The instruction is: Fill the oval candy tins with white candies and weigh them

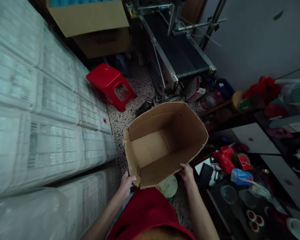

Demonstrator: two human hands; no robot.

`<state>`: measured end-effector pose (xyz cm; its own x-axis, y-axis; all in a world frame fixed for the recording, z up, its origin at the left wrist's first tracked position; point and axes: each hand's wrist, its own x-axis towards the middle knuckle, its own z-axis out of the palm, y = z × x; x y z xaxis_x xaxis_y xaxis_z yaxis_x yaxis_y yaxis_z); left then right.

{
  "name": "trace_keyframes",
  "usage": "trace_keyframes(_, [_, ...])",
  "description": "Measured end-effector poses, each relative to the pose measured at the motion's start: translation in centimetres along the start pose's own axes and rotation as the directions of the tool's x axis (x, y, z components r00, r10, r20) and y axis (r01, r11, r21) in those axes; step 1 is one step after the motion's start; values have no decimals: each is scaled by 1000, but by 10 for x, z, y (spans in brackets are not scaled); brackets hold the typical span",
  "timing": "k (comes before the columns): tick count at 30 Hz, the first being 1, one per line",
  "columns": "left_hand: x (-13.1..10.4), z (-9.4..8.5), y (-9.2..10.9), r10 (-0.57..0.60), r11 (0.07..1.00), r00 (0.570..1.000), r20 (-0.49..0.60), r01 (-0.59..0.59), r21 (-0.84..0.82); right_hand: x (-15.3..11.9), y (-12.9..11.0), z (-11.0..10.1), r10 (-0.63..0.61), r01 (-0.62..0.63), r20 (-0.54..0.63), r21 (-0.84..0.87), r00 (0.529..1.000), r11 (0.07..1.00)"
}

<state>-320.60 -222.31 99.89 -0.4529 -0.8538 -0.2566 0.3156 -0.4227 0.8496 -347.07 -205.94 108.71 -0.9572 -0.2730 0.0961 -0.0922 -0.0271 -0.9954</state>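
Held out in front of my body is a brown cardboard box (150, 148), its top gaping and its inside bare. My left hand (127, 183) grips the near left corner, thumb over the rim and the other fingers beneath, out of sight. On the near right side, my right hand (186, 173) clasps the box's edge, thumb on top and the rest partly hidden below. The box is tilted so that I look down into it.
Stacked white plastic crates (57, 96) line the left. Ahead stand a red stool (107, 78) and a conveyor belt (175, 46); a larger carton (90, 18) is behind the stool. To the right, a dark table (230, 213) carries cups, bags and clutter.
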Motion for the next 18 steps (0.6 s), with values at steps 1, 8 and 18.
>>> trace_keyframes(1, [3,1,10,10,1000,1000,17,-10,3,3,-3,0,51,-52,37,41,998,998])
trace_keyframes(8, [34,26,55,22,999,999,47,-24,43,6,-34,12,126,-127,14,198,992,972])
trace_keyframes(18, [97,45,119,105,990,991,82,-112,85,41,-70,64,147,-142,1,275,989,951])
